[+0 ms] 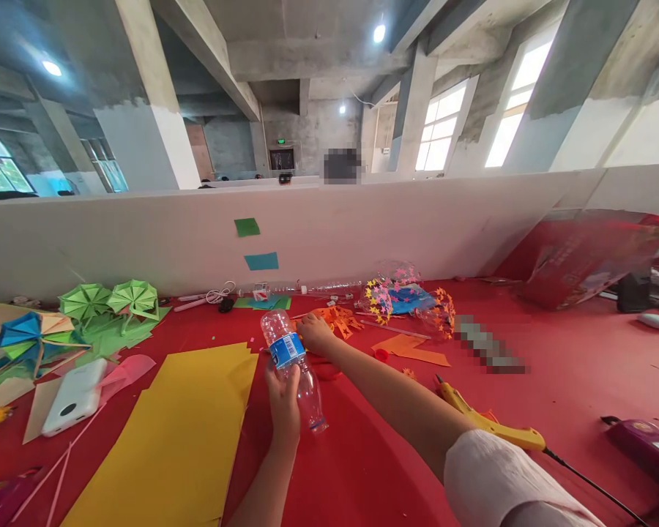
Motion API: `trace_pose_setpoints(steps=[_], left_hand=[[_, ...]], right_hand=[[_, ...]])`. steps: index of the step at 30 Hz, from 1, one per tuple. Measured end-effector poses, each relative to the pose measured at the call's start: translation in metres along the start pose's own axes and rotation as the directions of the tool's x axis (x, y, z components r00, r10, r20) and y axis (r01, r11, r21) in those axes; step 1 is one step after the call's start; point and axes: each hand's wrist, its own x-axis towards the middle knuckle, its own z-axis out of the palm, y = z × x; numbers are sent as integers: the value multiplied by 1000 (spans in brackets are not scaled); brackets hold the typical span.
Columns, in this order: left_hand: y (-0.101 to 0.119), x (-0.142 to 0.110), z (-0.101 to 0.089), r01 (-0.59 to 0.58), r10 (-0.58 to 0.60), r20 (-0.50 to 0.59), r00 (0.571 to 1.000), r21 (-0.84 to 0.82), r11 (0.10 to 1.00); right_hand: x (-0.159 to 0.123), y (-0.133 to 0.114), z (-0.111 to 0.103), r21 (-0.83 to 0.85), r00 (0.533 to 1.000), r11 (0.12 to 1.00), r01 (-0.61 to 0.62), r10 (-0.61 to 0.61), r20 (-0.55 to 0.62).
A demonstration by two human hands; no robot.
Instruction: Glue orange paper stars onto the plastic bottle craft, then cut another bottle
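Note:
My left hand (284,402) is wrapped round a clear plastic bottle (310,391) with a blue label (286,350). The bottle is tilted, its neck end towards me, above the red table. My right hand (315,334) is beside the bottle's far end, at a pile of orange paper cutouts (337,320). Its fingers look curled together, and whatever lies between them is hidden. Clear bottles decorated with paper stars (400,298) lie beyond it, to the right.
Yellow paper sheets (181,424) lie left of the bottle. A yellow glue gun (488,421) with a cord is at right. Farther left are green paper umbrellas (135,296) and a white power bank (74,397). A white partition (362,227) bounds the table's back.

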Motion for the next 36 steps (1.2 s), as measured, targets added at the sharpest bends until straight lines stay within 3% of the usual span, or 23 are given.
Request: trace_pose_setpoints(steps=[6, 9, 11, 14, 18, 21, 25, 27, 32, 36], left_hand=[[4, -4, -4, -6, 9, 58, 998, -42, 999], [4, -6, -5, 78, -67, 133, 989, -81, 994], [4, -8, -4, 164, -142, 191, 971, -103, 981], [3, -17, 2, 312, -275, 272, 922, -106, 944], [5, -36, 10, 493, -442, 379, 813, -44, 869], [9, -49, 14, 566, -514, 438, 737, 15, 824], [12, -55, 13, 575, -534, 494, 686, 82, 814], [12, -54, 11, 549, -515, 504, 693, 93, 830], [11, -48, 7, 416, -386, 488, 783, 50, 908], [10, -44, 6, 330, -307, 465, 831, 33, 943]], right_hand=[[-23, -4, -25, 261, 965, 964, -53, 116, -233], [-53, 8, -42, 457, 915, 885, -92, 257, -312], [-81, 19, -46, 589, 897, 800, -111, 336, -288], [-132, 28, -40, 743, 911, 653, -145, 382, -158], [-182, 23, -28, 847, 927, 510, -149, 369, -60], [-194, 15, -22, 883, 933, 452, -123, 357, -53], [-194, 11, -15, 900, 940, 431, -69, 331, -86], [-196, 11, -14, 888, 942, 457, -48, 317, -113], [-207, 14, -25, 788, 950, 614, -32, 264, -167], [-212, 13, -30, 678, 960, 735, -20, 204, -193]])
